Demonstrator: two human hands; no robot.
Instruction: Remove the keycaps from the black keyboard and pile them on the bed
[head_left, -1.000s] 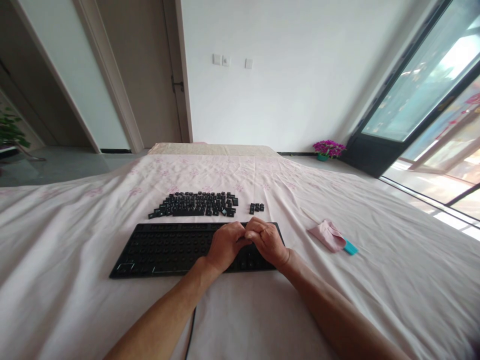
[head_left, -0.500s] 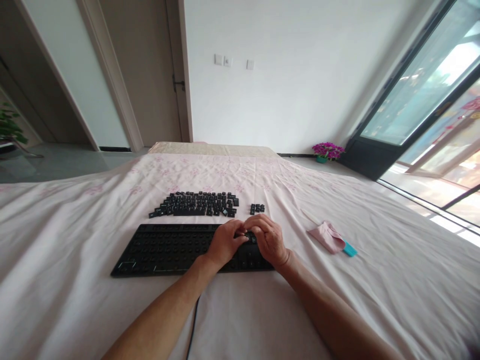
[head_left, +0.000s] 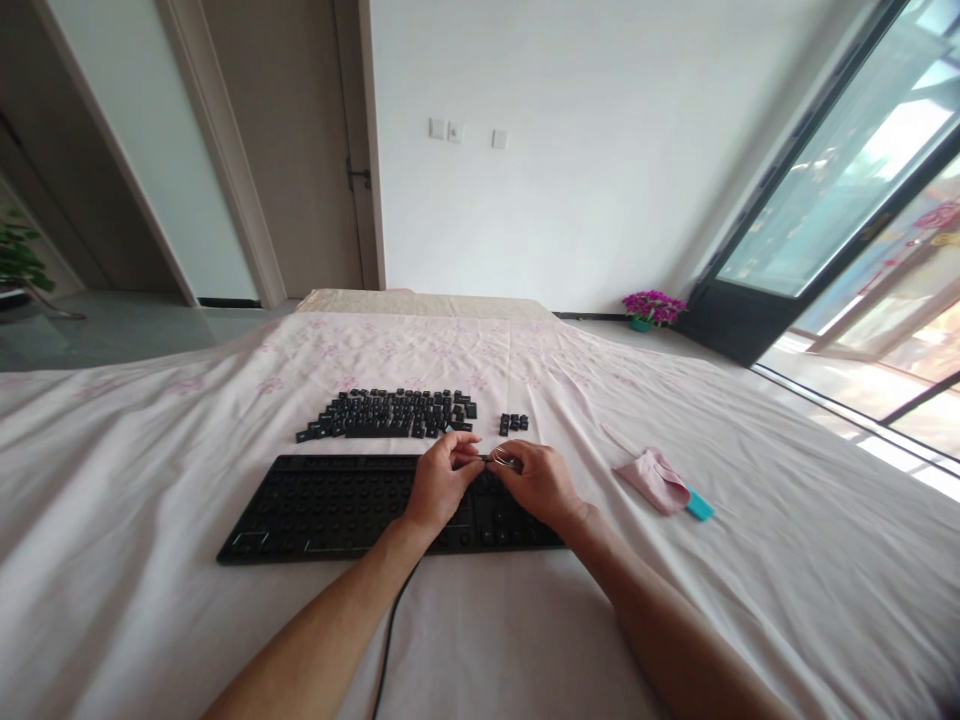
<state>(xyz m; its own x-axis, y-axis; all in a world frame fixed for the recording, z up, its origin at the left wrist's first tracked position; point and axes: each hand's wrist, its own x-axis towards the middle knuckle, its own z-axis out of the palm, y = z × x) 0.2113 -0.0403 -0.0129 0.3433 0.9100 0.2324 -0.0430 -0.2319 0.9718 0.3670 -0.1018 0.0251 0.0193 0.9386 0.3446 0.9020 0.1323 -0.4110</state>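
Observation:
A black keyboard [head_left: 330, 510] lies on the pink cloth, most of its left part bare of keycaps. Some caps still sit on its right end. Above that right part, my right hand [head_left: 541, 482] is closed on a wire keycap puller [head_left: 506, 460], whose thin shiny loops show by the fingers. Close beside it, my left hand [head_left: 442, 482] pinches thumb and forefinger together at the puller's end. What sits between those fingertips is too small to make out. Behind the keyboard are rows of loose black keycaps [head_left: 397, 415] and a small separate group of keycaps [head_left: 514, 423].
A folded pink cloth [head_left: 654, 482] with a teal piece [head_left: 700, 505] lies to the right. The keyboard's cable [head_left: 390, 640] runs toward me between my forearms. The covered surface [head_left: 750, 560] has wrinkles. Purple flowers [head_left: 654, 308] stand on the floor beyond.
Both hands have risen slightly off the keys and drawn a little apart at the wrists. The wire loops now show at my right fingers.

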